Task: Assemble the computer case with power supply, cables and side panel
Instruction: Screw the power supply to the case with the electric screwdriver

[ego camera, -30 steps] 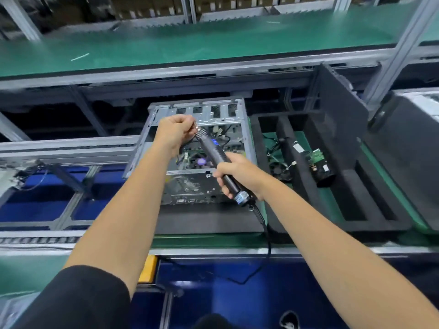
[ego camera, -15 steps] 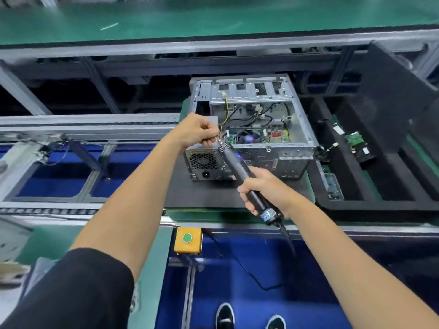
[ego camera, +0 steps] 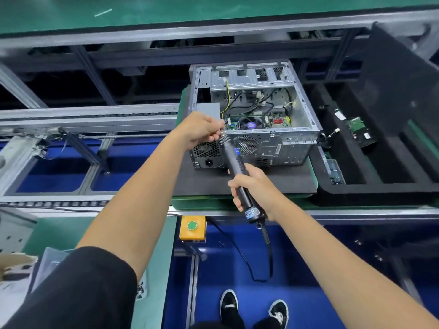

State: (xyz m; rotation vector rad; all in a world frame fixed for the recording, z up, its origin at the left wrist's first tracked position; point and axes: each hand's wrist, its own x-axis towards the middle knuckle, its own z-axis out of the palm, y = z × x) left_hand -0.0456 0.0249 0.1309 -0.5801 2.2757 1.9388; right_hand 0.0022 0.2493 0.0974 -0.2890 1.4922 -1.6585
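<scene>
With the right hand (ego camera: 249, 186) gripping the electric screwdriver (ego camera: 236, 167) and the left hand (ego camera: 202, 131) pinching at its tip, above the open computer case (ego camera: 256, 143) on its pad, a poorly seated screw could drop inside.

The label on the electric screwdriver (ego camera: 237, 173) is too blurred to read.

Case (ego camera: 294, 136) silver, vents perforated. Screwdriver (ego camera: 234, 162) black, blue light. Pad (ego camera: 285, 184) black. Button box (ego camera: 193, 227) yellow, green button. Sleeve (ego camera: 78, 288) black. Shoes (ego camera: 254, 309) black-white.
</scene>
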